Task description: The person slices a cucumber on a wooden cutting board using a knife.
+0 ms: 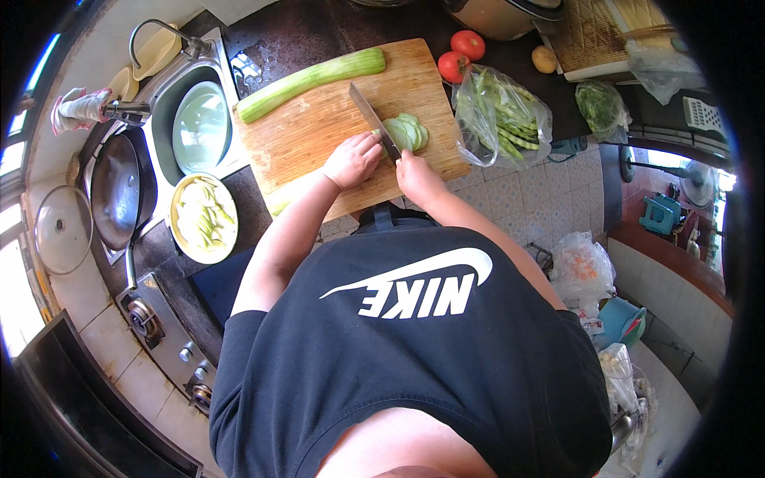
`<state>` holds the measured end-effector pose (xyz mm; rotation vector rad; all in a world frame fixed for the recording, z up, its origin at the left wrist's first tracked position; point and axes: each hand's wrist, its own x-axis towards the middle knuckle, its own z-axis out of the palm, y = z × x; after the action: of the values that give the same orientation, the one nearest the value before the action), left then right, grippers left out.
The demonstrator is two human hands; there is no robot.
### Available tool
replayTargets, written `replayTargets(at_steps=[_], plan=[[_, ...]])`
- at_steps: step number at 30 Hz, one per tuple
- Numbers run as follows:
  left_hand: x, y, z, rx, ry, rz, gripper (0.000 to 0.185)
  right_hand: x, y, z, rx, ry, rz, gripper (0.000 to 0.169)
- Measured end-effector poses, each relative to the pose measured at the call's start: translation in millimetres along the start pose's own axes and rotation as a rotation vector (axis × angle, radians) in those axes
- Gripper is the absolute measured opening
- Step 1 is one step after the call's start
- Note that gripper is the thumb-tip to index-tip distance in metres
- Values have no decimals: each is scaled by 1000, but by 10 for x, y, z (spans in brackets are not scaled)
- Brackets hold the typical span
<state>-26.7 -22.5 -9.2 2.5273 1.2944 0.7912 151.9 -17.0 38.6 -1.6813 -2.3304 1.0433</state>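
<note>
On the wooden cutting board (299, 149) my left hand (357, 160) presses down on a pale green peeled gourd, mostly hidden beneath my palm and forearm. The handle of a kitchen knife (369, 110) is in my right hand (416, 176); its blade stands close beside my left fingertips. Several thin round slices (407, 131) overlap just right of the blade. A long peeled green gourd (314, 82) lies whole along the board's far edge. Under my left wrist, the near end of the held piece (284, 200) shows.
Two tomatoes (468, 45) and a plastic bag of green beans (508, 119) lie right of the board. A bowl of cut vegetables (204, 218) stands left, near the sink with a basin (202, 126). Farther left are a wok (116, 191) and a gas stove (170, 340).
</note>
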Motion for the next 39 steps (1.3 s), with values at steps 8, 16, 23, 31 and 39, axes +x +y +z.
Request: replayTargets(at_steps=[8, 16, 23, 31, 39], plan=[[-6, -4, 13, -7, -1, -10, 17, 43, 94, 133, -30, 28, 18, 24], [-27, 4, 7, -7, 11, -22, 20, -61, 90, -69, 3, 49, 3, 26], [-26, 5, 11, -6, 0, -33, 19, -193, 31, -188, -2, 59, -40, 25], [-19, 15, -3, 1, -3, -29, 18, -224, -43, -201, -13, 42, -30, 24], [-14, 13, -17, -7, 3, -13, 17, -103, -78, -141, -6, -34, 10, 25]])
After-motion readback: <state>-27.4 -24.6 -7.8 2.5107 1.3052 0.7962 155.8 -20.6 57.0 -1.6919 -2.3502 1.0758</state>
